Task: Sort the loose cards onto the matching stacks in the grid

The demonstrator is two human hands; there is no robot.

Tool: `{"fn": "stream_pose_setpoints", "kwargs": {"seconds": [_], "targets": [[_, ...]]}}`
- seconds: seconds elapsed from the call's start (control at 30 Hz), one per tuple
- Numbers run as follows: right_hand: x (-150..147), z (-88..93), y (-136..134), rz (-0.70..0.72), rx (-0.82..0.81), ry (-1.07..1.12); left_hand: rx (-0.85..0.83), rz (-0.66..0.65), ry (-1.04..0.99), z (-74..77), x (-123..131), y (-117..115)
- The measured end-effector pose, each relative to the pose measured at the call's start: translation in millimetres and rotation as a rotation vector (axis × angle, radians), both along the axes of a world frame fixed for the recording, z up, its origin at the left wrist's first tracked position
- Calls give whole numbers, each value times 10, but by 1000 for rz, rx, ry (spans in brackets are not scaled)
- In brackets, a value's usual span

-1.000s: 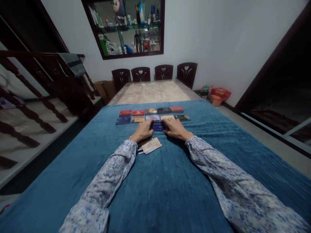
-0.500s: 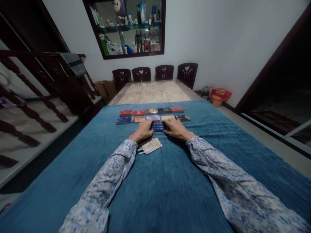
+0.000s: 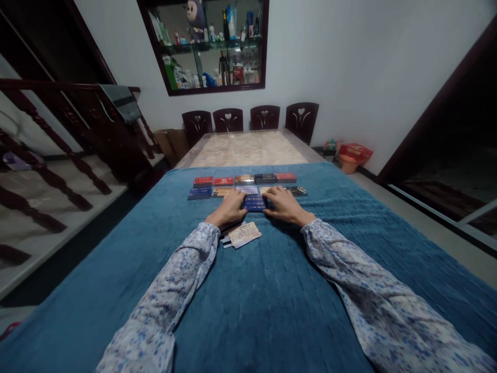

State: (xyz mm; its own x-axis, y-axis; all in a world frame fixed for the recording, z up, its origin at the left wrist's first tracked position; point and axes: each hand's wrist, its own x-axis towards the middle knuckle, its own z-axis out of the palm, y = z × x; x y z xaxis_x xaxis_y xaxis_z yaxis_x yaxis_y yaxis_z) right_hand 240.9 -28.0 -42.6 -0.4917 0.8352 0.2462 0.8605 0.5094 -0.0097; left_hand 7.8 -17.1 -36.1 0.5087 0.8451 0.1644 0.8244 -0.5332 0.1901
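Observation:
A dark blue stack of cards [image 3: 254, 203] is held by its two short sides between my hands, low over the blue cloth. My left hand [image 3: 230, 210] grips its left end with thumb and fingers. At its right end my right hand [image 3: 286, 206] has its fingers bent against the edge. Close behind stand two rows of card stacks, among them a blue stack [image 3: 200, 192], a red stack [image 3: 224, 181] and a black stack [image 3: 264, 178]. Nearer to me, by my left wrist, a few loose beige cards [image 3: 245, 234] lie fanned on the cloth.
The blue cloth [image 3: 256, 300] covers the near part of the table; a bare marble top [image 3: 252, 147] shows beyond it. Several dark chairs [image 3: 264, 118] line the far end. A wooden railing [image 3: 50, 155] is on the left, an orange bin [image 3: 349, 163] on the right floor.
The view has shifted slightly. My right fingers have lifted and bent a little, so more of the blue card's face shows. Both hands stay at the same stack.

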Motion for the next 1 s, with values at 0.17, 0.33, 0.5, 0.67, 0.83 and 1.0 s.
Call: {"fn": "stream_pose_setpoints", "kwargs": {"seconds": [0.17,0.33,0.5,0.67,0.83,1.0], "targets": [[14,-1,20,-6,-12,-5,2,-56,-60,-35,-48,31],[4,23,35,14,-35,-22,18,-86,-81,-46,-99,47],[-72,105,17,28,-65,-43,15,-71,-14,-17,-175,69],[-217,236,22,63,-86,-71,-18,-65,-63,58,-331,36],[-439,340,57,86,-111,-85,-66,8,-1,165,-511,-41],[-692,389,139,116,-114,-77,-60,94,72,239,-690,-68]]}}
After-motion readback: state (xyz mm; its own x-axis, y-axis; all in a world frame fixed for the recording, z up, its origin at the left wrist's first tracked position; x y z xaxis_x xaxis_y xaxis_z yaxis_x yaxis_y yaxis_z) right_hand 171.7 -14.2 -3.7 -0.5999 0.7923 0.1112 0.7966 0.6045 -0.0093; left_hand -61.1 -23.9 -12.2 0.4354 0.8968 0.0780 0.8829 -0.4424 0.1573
